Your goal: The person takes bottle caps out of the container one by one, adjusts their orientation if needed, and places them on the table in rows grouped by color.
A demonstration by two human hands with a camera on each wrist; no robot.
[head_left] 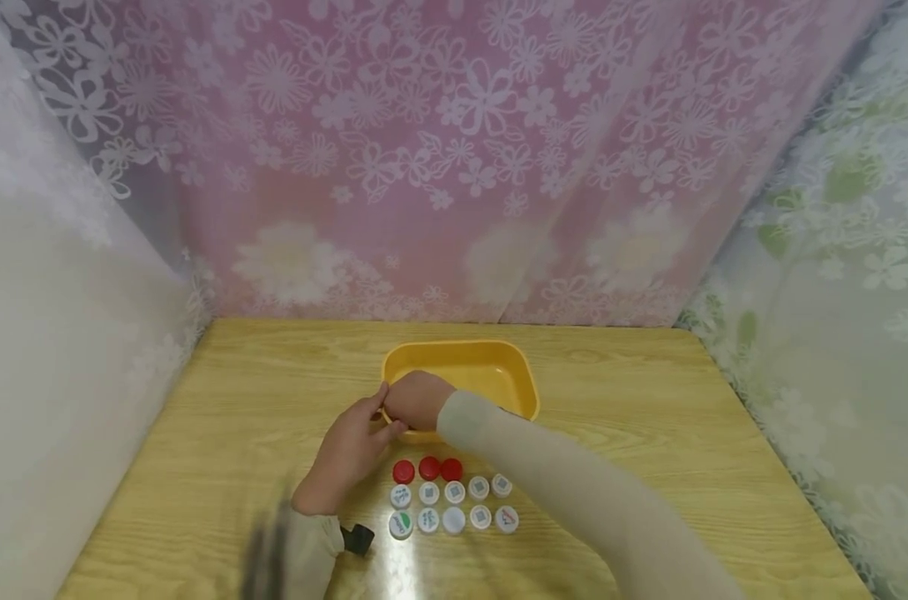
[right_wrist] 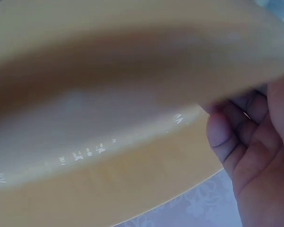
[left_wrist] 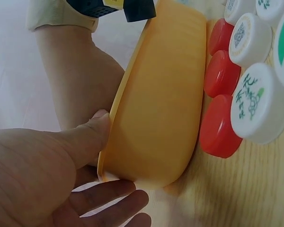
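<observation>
A yellow plastic basin [head_left: 491, 377] stands near the middle of the table. My left hand [head_left: 351, 444] holds its near left corner. In the left wrist view the thumb [left_wrist: 102, 124] lies on the rim and the other fingers reach round the corner, some outside the wall. My right hand [head_left: 418, 398] is down inside the basin's left end. Its fingers [right_wrist: 219, 130] look bent in the right wrist view, and whatever they may hold is hidden. In front of the basin are red bottle caps [head_left: 429, 467] and two rows of white bottle caps [head_left: 455, 492].
The wood-grain table [head_left: 619, 375] bears the basin and caps. A pink flowered curtain [head_left: 454, 167] hangs along the back. Pale cloths close off the left and right sides. A black wrist device [head_left: 357, 539] sits on the left wrist, beside the caps.
</observation>
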